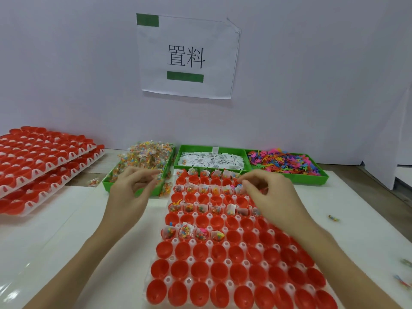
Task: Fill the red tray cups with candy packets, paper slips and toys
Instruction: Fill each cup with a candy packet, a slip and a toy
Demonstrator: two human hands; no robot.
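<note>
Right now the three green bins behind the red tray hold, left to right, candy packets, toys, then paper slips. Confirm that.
Not quite: the last two are swapped. In the head view the left green bin holds candy packets, the middle holds paper slips, and the right holds toys, all behind the red tray.

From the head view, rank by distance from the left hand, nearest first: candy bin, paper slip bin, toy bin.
Measured from the left hand:
1. Candy bin, directly beneath its fingers.
2. Paper slip bin, centre, to its right.
3. Toy bin, far right.
</note>
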